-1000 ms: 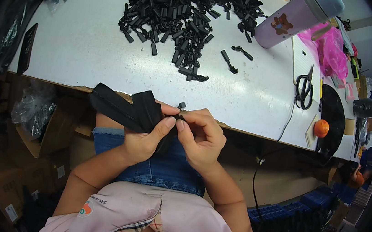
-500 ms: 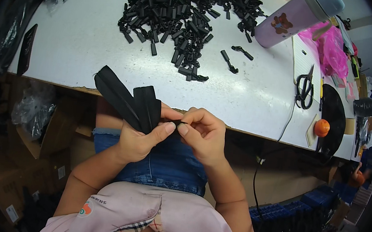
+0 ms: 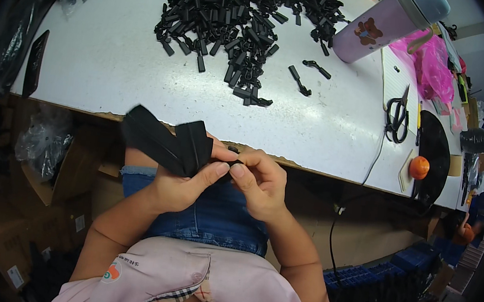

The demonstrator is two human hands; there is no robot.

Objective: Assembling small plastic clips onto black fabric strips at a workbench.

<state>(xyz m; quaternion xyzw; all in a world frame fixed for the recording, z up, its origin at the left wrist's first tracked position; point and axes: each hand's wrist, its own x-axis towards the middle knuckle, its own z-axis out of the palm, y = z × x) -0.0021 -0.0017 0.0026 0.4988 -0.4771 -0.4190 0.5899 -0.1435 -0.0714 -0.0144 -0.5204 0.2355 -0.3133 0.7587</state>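
Observation:
Over my lap, just off the near table edge, my left hand [image 3: 181, 186] is closed on a folded black zipper tape [image 3: 151, 136]. Two ends of the tape stand up above that hand, leaning left. My right hand [image 3: 263, 188] meets it fingertip to fingertip, pinching the dark end of the tape. A small dark piece shows between the index fingers; what it is stays mostly hidden. Beyond both hands, a heap of black zipper sliders with long pulls [image 3: 227, 15] covers the back of the table, and two loose zipper sliders [image 3: 300, 81] lie apart to its right.
The white table [image 3: 125, 78] has a chipped near edge. At right are a lilac bottle [image 3: 366, 31], black scissors [image 3: 398, 118], a pink plastic bag [image 3: 433, 68] and an orange fruit [image 3: 419, 167]. A dark flat phone-like object [image 3: 35, 65] lies far left. A cable [image 3: 332, 239] hangs at my right.
The raised tape ends have tipped lower, and the left one looks wider. My right hand has shifted slightly left and down. A small dark piece now shows above the fingertips.

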